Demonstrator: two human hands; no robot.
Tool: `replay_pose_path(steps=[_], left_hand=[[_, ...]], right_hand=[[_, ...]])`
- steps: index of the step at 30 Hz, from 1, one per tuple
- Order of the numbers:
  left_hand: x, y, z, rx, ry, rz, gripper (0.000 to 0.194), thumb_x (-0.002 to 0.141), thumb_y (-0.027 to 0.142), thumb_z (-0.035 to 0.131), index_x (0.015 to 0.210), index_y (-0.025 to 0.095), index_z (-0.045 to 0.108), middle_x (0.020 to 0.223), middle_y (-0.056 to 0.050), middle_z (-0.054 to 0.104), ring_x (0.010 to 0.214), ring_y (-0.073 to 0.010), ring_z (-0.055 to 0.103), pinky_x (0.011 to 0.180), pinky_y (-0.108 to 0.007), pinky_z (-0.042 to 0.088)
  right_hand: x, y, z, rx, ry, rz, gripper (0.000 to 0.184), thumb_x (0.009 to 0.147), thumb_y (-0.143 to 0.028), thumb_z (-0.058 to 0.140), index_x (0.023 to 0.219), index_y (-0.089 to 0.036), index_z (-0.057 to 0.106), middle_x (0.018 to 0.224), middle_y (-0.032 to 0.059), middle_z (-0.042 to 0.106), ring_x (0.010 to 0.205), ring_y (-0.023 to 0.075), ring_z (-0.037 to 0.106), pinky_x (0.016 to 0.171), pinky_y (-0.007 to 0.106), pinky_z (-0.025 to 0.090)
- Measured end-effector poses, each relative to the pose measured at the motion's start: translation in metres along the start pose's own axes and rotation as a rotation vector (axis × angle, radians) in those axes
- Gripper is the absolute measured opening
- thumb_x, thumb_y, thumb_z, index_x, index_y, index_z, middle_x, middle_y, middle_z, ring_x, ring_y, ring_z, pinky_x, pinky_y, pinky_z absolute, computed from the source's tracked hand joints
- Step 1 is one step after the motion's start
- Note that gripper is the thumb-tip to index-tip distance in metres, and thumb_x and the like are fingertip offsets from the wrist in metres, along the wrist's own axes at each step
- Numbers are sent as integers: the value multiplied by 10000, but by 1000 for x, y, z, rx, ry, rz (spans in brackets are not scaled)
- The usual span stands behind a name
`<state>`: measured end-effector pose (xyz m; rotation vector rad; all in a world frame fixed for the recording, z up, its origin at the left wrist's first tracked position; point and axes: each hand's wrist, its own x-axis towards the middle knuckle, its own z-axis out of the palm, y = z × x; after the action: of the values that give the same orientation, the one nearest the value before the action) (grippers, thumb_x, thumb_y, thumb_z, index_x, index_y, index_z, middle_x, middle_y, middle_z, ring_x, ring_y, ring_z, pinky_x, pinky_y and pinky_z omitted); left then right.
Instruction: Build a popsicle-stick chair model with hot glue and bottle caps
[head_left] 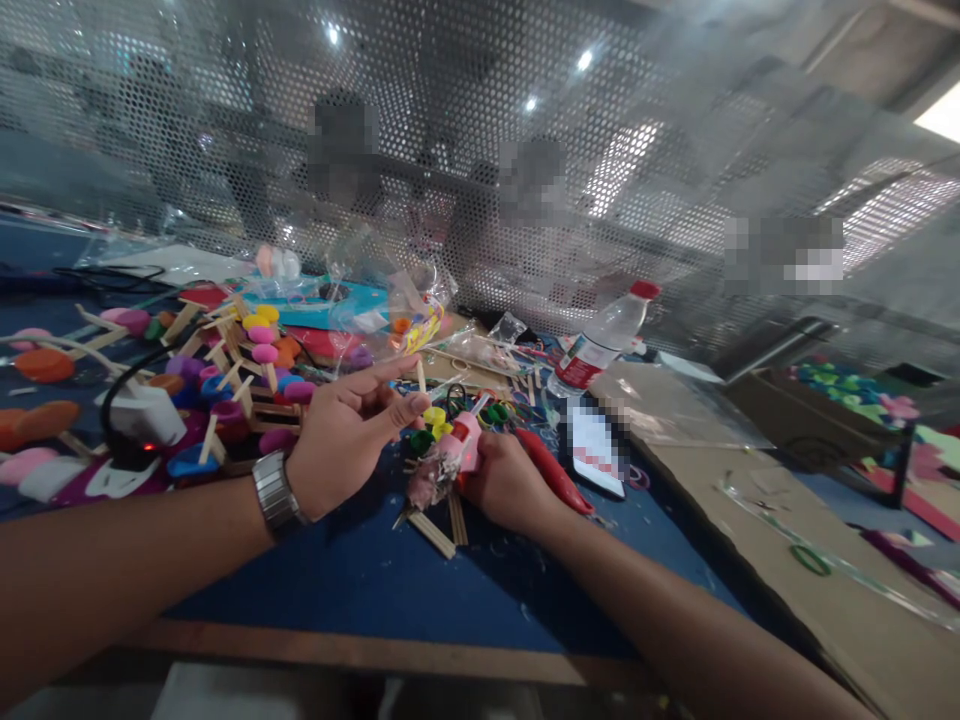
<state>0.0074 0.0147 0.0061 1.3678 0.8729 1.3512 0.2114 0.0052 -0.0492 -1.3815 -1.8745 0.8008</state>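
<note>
My left hand (345, 435), with a metal watch at the wrist, pinches a short wooden stick (421, 376) upright between thumb and forefinger. My right hand (510, 485) is wrapped round a pink hot glue gun (466, 445). Stringy, dirty residue coats part of the gun, close below the left fingertips. Several loose wooden sticks (432, 534) lie on the blue table under it. Small yellow and green caps (433, 416) sit just behind the gun. Right of my right hand are red-handled pliers (555, 470), partly hidden by the hand.
Colourful caps joined with sticks (225, 400) crowd the left, around a power strip (112, 470) with a white plug (146, 418). A bottle (600, 345) and a phone (595, 448) are at the right, beside a cardboard sheet (697, 500). A perforated metal screen (450, 150) stands behind.
</note>
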Motion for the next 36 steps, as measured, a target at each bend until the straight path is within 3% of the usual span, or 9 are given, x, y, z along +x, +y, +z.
replay_pose_path(steps=[5, 10, 16, 21, 29, 36], left_hand=[[0, -1, -1, 27, -11, 27, 577, 656, 409, 878, 1154, 151, 743, 572, 20, 637, 517, -98, 526, 484, -203, 420], [1, -4, -3, 22, -10, 34, 572, 691, 430, 854, 1175, 152, 729, 583, 23, 623, 553, -106, 558, 499, -203, 427], [-1, -10, -2, -53, -212, -116, 449, 719, 288, 841, 1137, 156, 746, 747, -5, 710, 684, -102, 628, 654, -207, 517], [-4, -12, 0, -173, -353, -230, 394, 688, 218, 864, 1071, 192, 774, 1000, -72, 786, 904, -177, 724, 840, -304, 580], [-7, -9, 2, -313, -517, -299, 367, 663, 144, 884, 1014, 191, 785, 949, -78, 808, 893, -196, 766, 858, -306, 599], [-8, -11, 3, -378, -534, -346, 382, 661, 176, 900, 1018, 160, 764, 986, -79, 803, 968, -177, 750, 872, -247, 579]], right_hand=[[1, 0, 1, 93, -3, 25, 240, 612, -274, 773, 566, -206, 547, 536, -4, 579, 524, 162, 533, 472, 271, 433], [2, -9, -9, 220, -27, -14, 237, 680, -370, 757, 649, -216, 579, 664, 12, 666, 633, 190, 623, 643, 339, 556], [-2, -18, -24, 467, -1, -55, 361, 658, -345, 814, 624, -238, 470, 727, 16, 682, 718, 203, 652, 743, 370, 563], [-3, -21, -25, 448, -1, -38, 366, 670, -346, 805, 649, -241, 455, 724, 3, 666, 687, 186, 627, 708, 354, 549], [-4, -18, -19, 613, -11, -19, 383, 646, -294, 806, 673, -235, 429, 738, -15, 627, 607, 131, 523, 566, 269, 444], [-3, -15, -13, 736, 70, 4, 424, 609, -255, 856, 681, -230, 439, 674, -38, 587, 540, 106, 460, 470, 228, 378]])
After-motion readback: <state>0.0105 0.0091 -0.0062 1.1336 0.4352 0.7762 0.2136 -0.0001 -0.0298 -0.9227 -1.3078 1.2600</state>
